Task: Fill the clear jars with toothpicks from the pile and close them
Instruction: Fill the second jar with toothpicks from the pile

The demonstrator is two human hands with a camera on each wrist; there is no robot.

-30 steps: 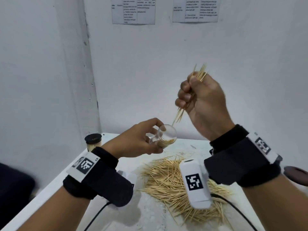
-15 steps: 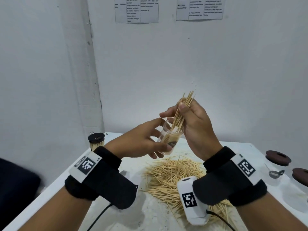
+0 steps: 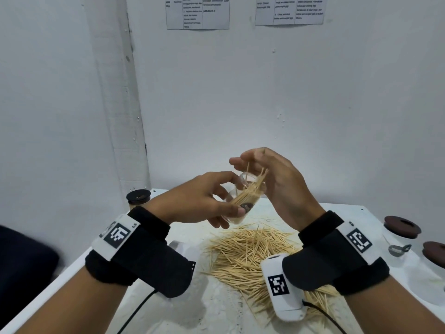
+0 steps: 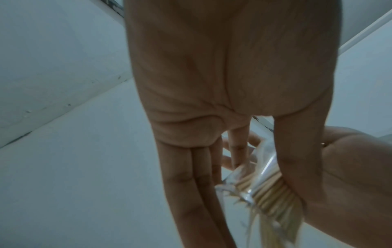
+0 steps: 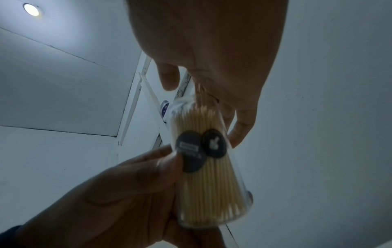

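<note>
Above table [image 3: 349, 213]: jar [image 3: 237, 214] (toothpick-packed).

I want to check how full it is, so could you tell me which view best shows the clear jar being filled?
The right wrist view: the clear plastic jar fills the frame, toothpicks packed inside. Head view shows it small; left wrist view, mostly hidden.

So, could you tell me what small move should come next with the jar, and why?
Probably tap or nudge the toothpicks fully down with the right hand. The left hand holds the open jar tilted, nearly full, but several sticks poke past its rim under the right hand's loose fingers, so a lid would not seat yet.
</note>
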